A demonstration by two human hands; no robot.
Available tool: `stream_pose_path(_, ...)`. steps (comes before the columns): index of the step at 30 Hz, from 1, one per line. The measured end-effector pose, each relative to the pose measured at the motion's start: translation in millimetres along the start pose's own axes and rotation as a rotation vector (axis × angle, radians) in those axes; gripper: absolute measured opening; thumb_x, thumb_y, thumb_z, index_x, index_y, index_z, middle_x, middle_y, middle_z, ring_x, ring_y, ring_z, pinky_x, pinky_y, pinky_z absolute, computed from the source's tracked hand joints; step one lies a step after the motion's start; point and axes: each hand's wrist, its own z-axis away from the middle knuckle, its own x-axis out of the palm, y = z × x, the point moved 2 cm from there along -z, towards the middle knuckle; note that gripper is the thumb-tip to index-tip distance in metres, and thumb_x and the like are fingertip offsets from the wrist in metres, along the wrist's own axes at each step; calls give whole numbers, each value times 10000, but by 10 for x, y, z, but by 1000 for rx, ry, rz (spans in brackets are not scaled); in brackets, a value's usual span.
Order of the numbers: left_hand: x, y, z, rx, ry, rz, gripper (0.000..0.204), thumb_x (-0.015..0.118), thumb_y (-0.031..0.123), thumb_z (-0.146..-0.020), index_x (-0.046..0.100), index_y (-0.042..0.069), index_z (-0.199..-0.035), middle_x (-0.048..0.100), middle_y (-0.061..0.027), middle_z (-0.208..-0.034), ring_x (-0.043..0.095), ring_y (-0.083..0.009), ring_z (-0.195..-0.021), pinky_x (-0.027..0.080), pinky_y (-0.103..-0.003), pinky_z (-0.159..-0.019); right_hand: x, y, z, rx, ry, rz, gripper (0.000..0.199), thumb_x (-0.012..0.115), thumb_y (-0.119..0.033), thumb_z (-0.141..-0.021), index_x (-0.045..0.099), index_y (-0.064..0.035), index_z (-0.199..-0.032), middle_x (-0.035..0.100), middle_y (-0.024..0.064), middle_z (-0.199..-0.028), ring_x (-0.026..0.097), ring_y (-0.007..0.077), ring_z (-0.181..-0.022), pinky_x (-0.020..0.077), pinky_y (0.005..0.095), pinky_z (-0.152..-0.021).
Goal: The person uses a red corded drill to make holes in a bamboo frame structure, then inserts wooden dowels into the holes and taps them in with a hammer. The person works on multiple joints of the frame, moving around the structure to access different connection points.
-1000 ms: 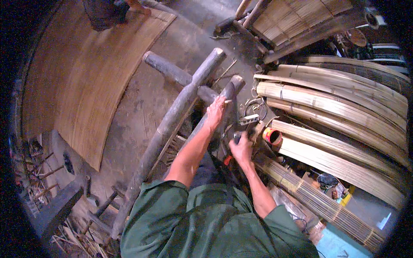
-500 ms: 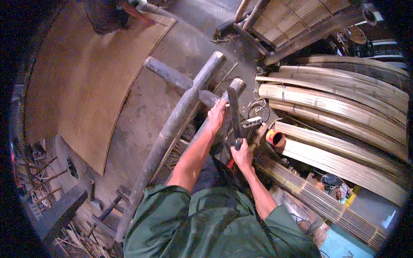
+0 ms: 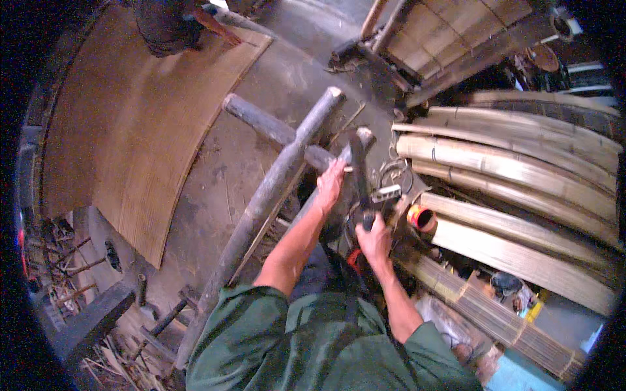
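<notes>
My right hand (image 3: 373,234) is wrapped round the handle of a large knife (image 3: 358,166), whose long dark blade points away from me. Just left of the blade, my left hand (image 3: 331,184) lies over the right-hand pole (image 3: 360,138) of a grey wooden frame, fingers closed together. A small pale stick end (image 3: 347,169) pokes out by its fingertips, against or close to the blade; the rest of it is hidden. The frame's longer pole (image 3: 274,179) runs to the left of my left forearm, crossed near its far end by a thick dark crosspiece (image 3: 257,120).
Rolled bamboo blinds (image 3: 495,159) are stacked on the right, with an orange tin (image 3: 420,217) at their near end. A wide woven mat (image 3: 150,137) covers the floor on the left, where another person's hand (image 3: 228,36) reaches over it. Sticks (image 3: 117,365) lie at lower left.
The whole view has shifted slightly, scene contents sitting a little lower and to the right. My right hand and the knife have drawn slightly toward me; the left hand keeps its place on the pole.
</notes>
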Motion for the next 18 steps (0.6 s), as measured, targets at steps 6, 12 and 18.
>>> stream_pose_path(6,-191,192,54,-156,-122,-74,315,493,215,-891,549,253,-1198,515,-129,-1311,596,-340,-1042,500,-449,-823,-739,-643,-71,-537,402,-176,152,586,-124,-836,508,-57,-949,539,90,-857,579,239,-779,479,373,-654)
stream_pose_path(12,-101,60,83,-122,-61,15,357,502,166,-884,523,198,-1239,532,-121,-1295,570,-354,-1088,477,-490,-832,29,37,152,23,-109,81,375,689,-236,-733,512,-84,-1027,635,146,-744,642,375,-761,509,466,-672)
stream_pose_path(18,-293,373,60,-91,-168,14,317,505,122,-886,557,103,-1199,568,-149,-1235,514,-316,-1180,488,-420,-869,145,202,146,72,-34,-19,380,657,-260,-738,522,-88,-1048,644,219,-758,638,410,-713,507,485,-639)
